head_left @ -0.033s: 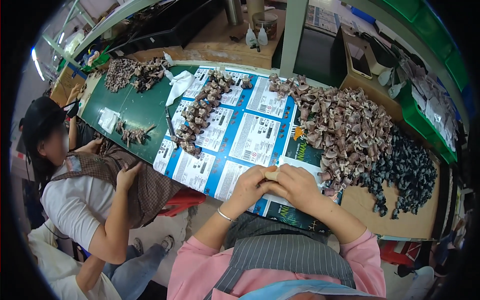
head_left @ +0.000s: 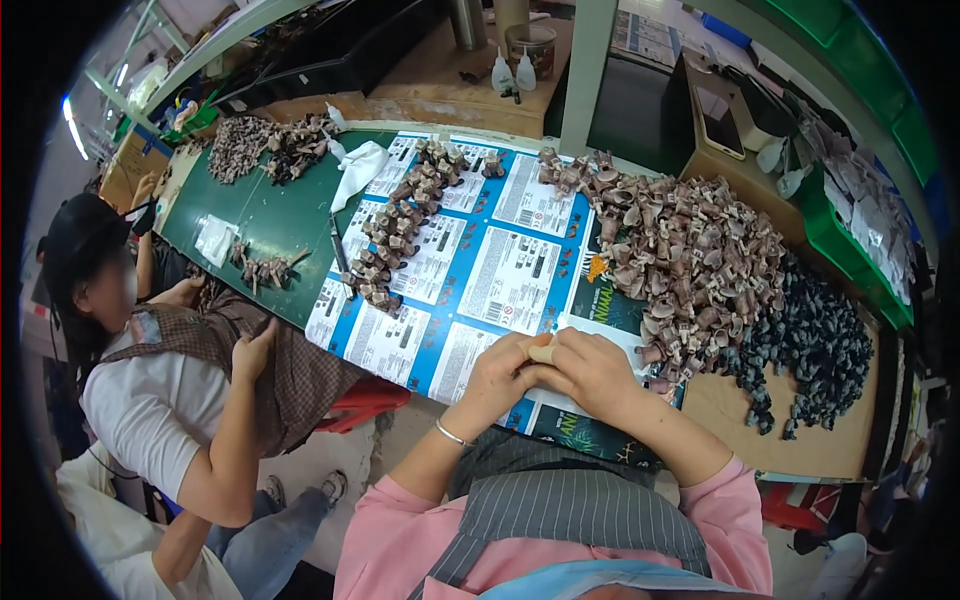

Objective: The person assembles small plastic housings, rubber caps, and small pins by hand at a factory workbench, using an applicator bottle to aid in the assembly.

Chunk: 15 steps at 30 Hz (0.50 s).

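My left hand and my right hand meet over the near edge of the table, fingers closed and pressed together. Whatever they grip is hidden between the fingers; a pale tan covering shows on a fingertip there. Beneath them lie blue and white printed card sheets. To the right of my right hand rises a large heap of small brown-grey plastic animal-like parts. Farther left, similar small brown figures stand in a rough band across the sheets.
Dark blue-grey small parts lie on brown cardboard at the right. On the green tabletop are a white cloth and more parts. Glue bottles stand behind. A co-worker sits at the left.
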Available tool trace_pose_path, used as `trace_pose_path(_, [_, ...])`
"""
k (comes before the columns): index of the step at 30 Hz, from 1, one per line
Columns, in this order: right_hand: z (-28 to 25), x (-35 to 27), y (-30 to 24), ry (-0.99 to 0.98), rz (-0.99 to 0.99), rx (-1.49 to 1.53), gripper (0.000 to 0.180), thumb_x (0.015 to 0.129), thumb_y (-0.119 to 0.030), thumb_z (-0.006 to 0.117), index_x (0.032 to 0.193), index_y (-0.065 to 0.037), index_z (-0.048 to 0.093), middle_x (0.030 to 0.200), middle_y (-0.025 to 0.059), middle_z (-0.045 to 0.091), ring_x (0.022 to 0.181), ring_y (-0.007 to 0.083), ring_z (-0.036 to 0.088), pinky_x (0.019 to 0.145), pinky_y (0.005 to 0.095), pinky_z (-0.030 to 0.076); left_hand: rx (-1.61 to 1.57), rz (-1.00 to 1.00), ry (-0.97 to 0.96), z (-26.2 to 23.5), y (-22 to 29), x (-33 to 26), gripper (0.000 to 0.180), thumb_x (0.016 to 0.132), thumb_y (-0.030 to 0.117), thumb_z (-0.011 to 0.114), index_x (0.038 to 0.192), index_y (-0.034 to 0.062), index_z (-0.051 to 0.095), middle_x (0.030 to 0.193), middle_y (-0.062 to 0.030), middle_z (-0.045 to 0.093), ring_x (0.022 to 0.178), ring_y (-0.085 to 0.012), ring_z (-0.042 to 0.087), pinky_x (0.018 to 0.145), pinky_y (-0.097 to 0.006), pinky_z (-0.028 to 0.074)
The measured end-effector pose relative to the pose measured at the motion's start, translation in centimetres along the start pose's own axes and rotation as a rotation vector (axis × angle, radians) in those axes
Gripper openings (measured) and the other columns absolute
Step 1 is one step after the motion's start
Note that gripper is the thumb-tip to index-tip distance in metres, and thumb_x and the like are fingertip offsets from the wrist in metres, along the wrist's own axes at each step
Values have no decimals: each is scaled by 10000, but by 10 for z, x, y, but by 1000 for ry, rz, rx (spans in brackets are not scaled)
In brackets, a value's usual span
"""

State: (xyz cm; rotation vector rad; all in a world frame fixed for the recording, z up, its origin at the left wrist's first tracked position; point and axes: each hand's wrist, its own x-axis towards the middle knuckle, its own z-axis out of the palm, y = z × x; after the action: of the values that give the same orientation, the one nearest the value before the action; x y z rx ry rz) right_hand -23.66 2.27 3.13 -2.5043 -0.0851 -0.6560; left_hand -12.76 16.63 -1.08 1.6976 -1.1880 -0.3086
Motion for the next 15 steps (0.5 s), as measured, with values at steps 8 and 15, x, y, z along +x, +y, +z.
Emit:
trace_pose_path(8, [0, 8, 2, -58, -96, -132, 240, 748, -95, 619, 986, -74, 599, 819, 48, 526, 711, 188, 581, 600, 316, 429, 64, 54, 43, -1, -5, 6, 393, 759, 55, 738, 1143, 28, 657, 871, -102, 547, 753, -240, 594, 637, -316, 497])
trace_pose_path(15, [14, -1, 11, 20, -82, -110, 270, 747, -100, 619, 1015, -74, 600, 826, 35, 536, 709, 168, 575, 583, 295, 400, 65, -6, 7, 1, -1, 1, 400, 759, 44, 733, 1150, 30, 650, 846, -97, 522, 747, -242, 579, 637, -319, 490])
